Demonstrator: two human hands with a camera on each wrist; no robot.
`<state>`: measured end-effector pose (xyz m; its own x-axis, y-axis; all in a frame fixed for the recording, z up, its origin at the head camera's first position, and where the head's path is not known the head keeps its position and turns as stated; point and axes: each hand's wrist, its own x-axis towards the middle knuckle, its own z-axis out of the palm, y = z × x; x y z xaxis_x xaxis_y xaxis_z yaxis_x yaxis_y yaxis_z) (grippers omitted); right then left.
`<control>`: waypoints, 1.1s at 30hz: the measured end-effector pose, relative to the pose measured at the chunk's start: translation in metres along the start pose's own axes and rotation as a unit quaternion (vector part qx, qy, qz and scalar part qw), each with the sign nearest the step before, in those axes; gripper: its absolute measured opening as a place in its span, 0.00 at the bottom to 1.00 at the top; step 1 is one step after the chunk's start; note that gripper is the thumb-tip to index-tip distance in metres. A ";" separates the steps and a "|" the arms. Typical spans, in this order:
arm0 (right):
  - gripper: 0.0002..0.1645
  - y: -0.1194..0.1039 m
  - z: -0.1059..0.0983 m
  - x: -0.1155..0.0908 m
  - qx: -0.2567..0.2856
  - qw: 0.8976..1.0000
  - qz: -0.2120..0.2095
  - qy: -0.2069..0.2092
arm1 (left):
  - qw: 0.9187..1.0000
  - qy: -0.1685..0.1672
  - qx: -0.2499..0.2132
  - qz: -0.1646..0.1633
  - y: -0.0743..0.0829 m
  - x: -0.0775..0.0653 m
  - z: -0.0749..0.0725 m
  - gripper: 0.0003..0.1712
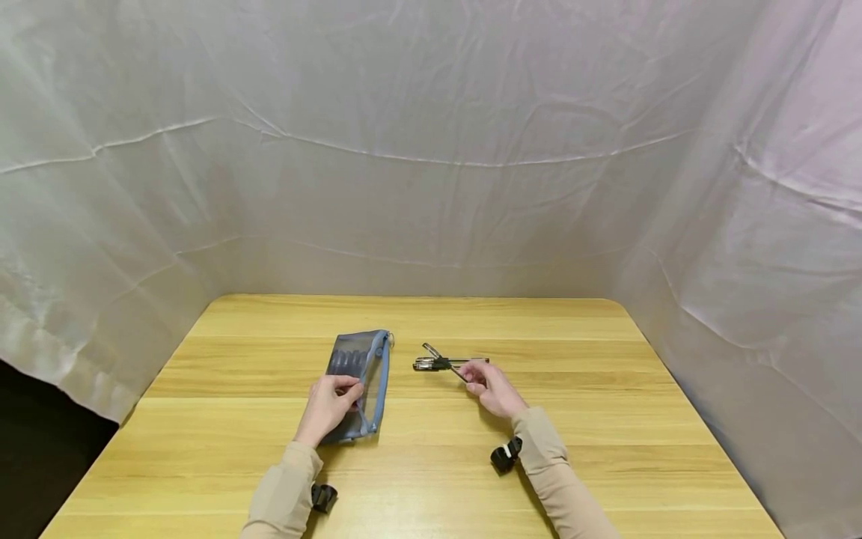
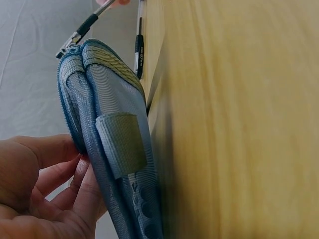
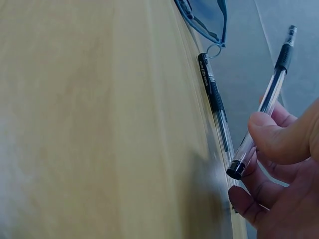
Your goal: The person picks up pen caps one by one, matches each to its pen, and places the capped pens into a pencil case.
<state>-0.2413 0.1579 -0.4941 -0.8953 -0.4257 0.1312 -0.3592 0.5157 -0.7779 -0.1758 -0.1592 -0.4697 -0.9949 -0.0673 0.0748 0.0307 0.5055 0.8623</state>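
Note:
A blue-grey mesh pencil case point(image 1: 346, 364) lies on the left of the table, its zip parted along the right side. My left hand point(image 1: 330, 408) pinches the edge of that opening between thumb and fingers; the left wrist view shows the case's zip end and fabric tab point(image 2: 122, 144). To the right, my right hand point(image 1: 494, 387) pinches a clear-barrelled gel pen point(image 3: 273, 94) near its back end. The pen slants up off the table, tip end toward the case. Beneath it on the wood lies another black-gripped pen point(image 3: 213, 94), partly overlapped in the head view.
The wooden table point(image 1: 606, 419) is enclosed by pale hanging cloth point(image 1: 431, 209) at the back and sides. A small metal ring point(image 1: 391, 340) hangs from the case's far corner. Dark ribbed shapes point(image 1: 350, 359) show through the mesh. Black wrist devices point(image 1: 505, 455) sit on both sleeves.

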 end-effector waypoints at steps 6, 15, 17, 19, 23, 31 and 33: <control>0.14 -0.005 0.001 0.000 0.017 1.000 0.016 -0.001 | 1.000 0.000 -0.001 -0.001 0.000 0.000 0.000 0.12; 0.21 -0.009 0.001 0.000 0.059 0.998 0.006 -0.005 | 1.000 0.000 0.001 0.001 -0.001 0.000 0.000 0.12; 0.23 -0.011 0.002 -0.001 0.066 0.998 0.007 -0.009 | 1.000 0.000 0.002 0.001 -0.001 0.000 0.000 0.12; 0.25 -0.012 0.002 -0.001 0.083 0.996 0.018 -0.013 | 1.000 0.000 0.002 0.002 -0.001 0.000 0.000 0.12; 0.26 -0.013 0.003 0.000 0.126 0.991 0.037 -0.020 | 1.000 0.000 0.003 0.001 0.000 0.000 0.000 0.12; 0.31 -0.015 0.005 0.001 0.265 0.960 0.080 -0.048 | 1.000 0.000 0.000 -0.002 0.000 0.001 -0.001 0.12; 0.32 -0.015 0.005 0.002 0.294 0.950 0.091 -0.051 | 1.000 0.000 0.000 -0.003 0.001 0.000 -0.001 0.12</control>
<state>-0.2361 0.1458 -0.4853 -0.8876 -0.4545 -0.0749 0.0346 0.0965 -0.9947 -0.1762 -0.1592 -0.4686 -0.9950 -0.0707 0.0699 0.0247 0.5057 0.8624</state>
